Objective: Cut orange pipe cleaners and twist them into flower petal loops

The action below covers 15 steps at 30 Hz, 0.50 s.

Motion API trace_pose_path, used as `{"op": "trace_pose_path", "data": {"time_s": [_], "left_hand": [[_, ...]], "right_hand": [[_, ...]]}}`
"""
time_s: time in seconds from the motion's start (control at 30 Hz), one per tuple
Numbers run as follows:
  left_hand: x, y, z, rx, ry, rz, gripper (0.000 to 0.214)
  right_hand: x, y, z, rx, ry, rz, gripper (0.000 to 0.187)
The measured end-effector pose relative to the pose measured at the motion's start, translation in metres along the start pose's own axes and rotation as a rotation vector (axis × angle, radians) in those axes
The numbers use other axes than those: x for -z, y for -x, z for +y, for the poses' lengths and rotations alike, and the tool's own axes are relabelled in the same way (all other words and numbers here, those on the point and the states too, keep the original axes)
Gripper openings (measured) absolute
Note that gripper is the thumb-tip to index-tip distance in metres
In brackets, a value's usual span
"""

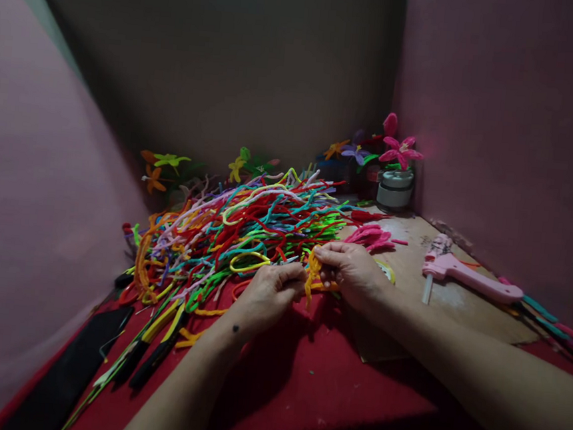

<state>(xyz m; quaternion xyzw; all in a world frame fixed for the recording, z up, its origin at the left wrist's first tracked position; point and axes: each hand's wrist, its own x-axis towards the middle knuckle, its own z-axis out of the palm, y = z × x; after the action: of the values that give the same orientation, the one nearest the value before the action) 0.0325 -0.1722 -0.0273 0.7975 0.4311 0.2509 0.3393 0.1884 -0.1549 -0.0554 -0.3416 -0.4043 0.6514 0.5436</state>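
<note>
Between my two hands is an orange pipe cleaner point(313, 265), bent into loops, with one end hanging down. My right hand point(349, 269) pinches it near the top with thumb and index finger. Closed fingers of my left hand point(279, 288) meet its left side, and their tips are partly hidden. Right behind my hands lies a big heap of coloured pipe cleaners point(256, 212). Scissors with yellow handles point(249, 262) rest at the heap's front edge, just beyond my left hand. A bundle of pink pipe cleaners point(372, 237) lies behind my right hand.
Yellow-and-black pliers point(158, 337) and a black flat object point(69, 370) lie at the left on the red cloth point(316, 385). To the right, a pink glue gun point(472, 275) rests on a board point(408, 252). Pipe-cleaner flowers point(400, 151) in a white jar point(395, 190) stand behind.
</note>
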Motion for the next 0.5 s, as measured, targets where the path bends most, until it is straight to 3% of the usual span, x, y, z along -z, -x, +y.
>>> {"op": "trace_pose_path", "data": {"time_s": [0.17,0.3,0.4,0.5], "left_hand": [[0.006,-0.004,0.001,0.174,0.263,0.136,0.02],[0.005,-0.003,-0.005,0.205,0.564,0.089,0.023],[0.002,-0.002,-0.008,0.243,0.657,0.109,0.023],[0.0,-0.003,-0.007,0.262,0.7,0.215,0.021]], "right_hand": [[-0.003,0.004,-0.002,0.013,0.098,-0.072,0.027],[-0.007,0.007,0.005,-0.078,0.1,-0.122,0.031],[-0.007,0.008,0.009,-0.101,0.088,-0.138,0.035],[-0.007,0.01,0.009,-0.072,0.114,-0.189,0.034]]}}
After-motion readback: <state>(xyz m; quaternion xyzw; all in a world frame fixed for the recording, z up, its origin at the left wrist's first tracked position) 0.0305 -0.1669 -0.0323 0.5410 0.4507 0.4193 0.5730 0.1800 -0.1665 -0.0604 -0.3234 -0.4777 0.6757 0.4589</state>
